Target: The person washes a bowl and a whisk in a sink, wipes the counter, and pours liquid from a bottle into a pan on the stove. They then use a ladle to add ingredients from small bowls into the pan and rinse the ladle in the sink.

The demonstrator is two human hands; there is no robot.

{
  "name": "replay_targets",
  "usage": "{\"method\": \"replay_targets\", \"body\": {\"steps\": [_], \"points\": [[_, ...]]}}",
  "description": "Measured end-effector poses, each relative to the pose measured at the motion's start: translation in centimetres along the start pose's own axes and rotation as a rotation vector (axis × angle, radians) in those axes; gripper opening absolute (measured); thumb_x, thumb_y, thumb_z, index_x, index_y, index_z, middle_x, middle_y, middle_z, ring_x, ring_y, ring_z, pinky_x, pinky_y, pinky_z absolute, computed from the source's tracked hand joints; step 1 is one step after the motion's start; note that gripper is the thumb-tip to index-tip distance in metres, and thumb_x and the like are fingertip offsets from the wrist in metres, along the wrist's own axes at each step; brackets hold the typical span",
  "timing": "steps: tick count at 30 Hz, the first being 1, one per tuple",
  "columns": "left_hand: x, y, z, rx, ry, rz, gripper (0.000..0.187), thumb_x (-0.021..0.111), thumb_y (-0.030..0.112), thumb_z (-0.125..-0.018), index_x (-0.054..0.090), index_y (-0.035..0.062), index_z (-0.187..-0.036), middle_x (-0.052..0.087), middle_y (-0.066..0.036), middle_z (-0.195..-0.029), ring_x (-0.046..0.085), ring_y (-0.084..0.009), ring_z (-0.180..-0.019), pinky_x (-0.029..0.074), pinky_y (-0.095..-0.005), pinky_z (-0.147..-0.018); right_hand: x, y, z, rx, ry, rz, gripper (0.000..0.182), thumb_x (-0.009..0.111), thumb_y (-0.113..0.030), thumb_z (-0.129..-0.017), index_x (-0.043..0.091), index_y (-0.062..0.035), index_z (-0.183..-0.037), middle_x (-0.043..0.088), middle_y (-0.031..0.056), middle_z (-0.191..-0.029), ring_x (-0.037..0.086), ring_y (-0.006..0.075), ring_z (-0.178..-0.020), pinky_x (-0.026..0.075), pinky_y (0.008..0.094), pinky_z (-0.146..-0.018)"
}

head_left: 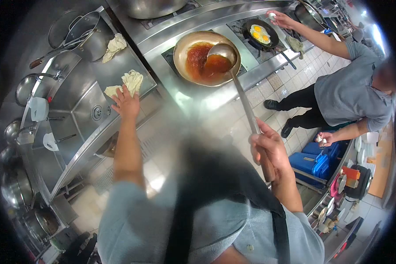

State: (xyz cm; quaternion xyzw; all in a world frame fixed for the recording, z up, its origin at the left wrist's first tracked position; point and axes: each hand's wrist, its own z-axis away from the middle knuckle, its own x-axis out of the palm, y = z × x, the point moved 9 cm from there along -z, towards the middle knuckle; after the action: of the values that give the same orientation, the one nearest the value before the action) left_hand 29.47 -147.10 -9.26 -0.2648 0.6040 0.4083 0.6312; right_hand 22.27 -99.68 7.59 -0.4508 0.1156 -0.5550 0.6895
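My right hand (270,147) is wrapped round the long handle of a ladle (242,94). The ladle's bowl rests inside a wok (179,50), dipping into a reddish-brown sauce (198,59). The wok sits on a burner of the steel stove. To the left, my left hand (127,104) reaches out with its fingers spread. Its fingertips overlap a crumpled pale-yellow cloth (133,80) at the corner of the steel counter by the sink; a firm hold on the cloth does not show.
A co-worker (352,92) stands at right, with eggs in both hands, beside a frying pan (275,38) holding fried eggs (259,34). The sink (81,108) lies left, with a large pot (94,39) and a second cloth (114,47) behind. Blue containers (310,163) stand at lower right.
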Motion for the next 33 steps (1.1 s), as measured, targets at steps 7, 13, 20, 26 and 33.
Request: {"method": "replay_targets", "body": {"steps": [7, 13, 20, 26, 33], "points": [[0.5, -0.3, -0.4, -0.001, 0.009, -0.024, 0.071, 0.044, 0.051, -0.091, 0.016, 0.0213, -0.15, 0.011, -0.011, -0.156, 0.006, -0.0403, -0.143, 0.008, -0.0621, -0.111, -0.8, -2.0, 1.5, -0.234, 0.111, 0.201, 0.068, 0.057, 0.002, -0.084, 0.028, -0.0045, -0.145, 0.053, 0.0026, -0.074, 0.049, 0.0098, -0.045, 0.041, 0.0228, -0.041], [0.5, -0.2, -0.3, -0.011, -0.008, -0.019, 0.071, 0.044, 0.051, -0.091, 0.016, 0.0219, -0.15, 0.011, -0.011, -0.157, 0.006, -0.0398, -0.143, 0.008, -0.0622, -0.111, -1.5, -1.9, -0.4, -0.332, 0.201, 0.468, 0.068, 0.058, 0.001, -0.085, 0.03, -0.0087, -0.146, 0.051, 0.0003, -0.075, 0.047, 0.0065, -0.054, 0.041, 0.0227, -0.045], [0.2, -0.1, 0.0, -0.017, -0.037, -0.02, 0.071, 0.044, 0.05, -0.091, 0.016, 0.0217, -0.15, 0.01, -0.011, -0.157, 0.006, -0.039, -0.143, 0.008, -0.0616, -0.111, -2.3, -0.4, -1.9, -0.218, 0.181, 0.51, 0.066, 0.059, -0.001, -0.085, 0.031, -0.0054, -0.145, 0.051, 0.001, -0.072, 0.048, 0.0086, -0.053, 0.043, 0.0244, -0.045], [-0.1, 0.1, 0.0, -0.021, -0.036, -0.001, 0.071, 0.045, 0.049, -0.091, 0.015, 0.0209, -0.15, 0.01, -0.011, -0.157, 0.005, -0.0388, -0.143, 0.007, -0.0606, -0.111, -1.6, 0.1, -3.9, -0.153, 0.207, 0.522, 0.067, 0.058, -0.002, -0.085, 0.028, -0.0016, -0.145, 0.052, 0.0037, -0.071, 0.051, 0.0111, -0.051, 0.044, 0.0257, -0.045], [0.0, 0.1, -0.1, -0.018, -0.029, -0.011, 0.072, 0.043, 0.051, -0.091, 0.015, 0.0206, -0.15, 0.01, -0.011, -0.157, 0.005, -0.0387, -0.143, 0.007, -0.0605, -0.111, 1.0, 1.2, -3.7, 0.067, -0.065, -0.082, 0.056, 0.057, -0.011, -0.086, 0.035, 0.0001, -0.136, 0.052, 0.0028, -0.071, 0.049, 0.0107, -0.046, 0.041, 0.0238, -0.04]]}}
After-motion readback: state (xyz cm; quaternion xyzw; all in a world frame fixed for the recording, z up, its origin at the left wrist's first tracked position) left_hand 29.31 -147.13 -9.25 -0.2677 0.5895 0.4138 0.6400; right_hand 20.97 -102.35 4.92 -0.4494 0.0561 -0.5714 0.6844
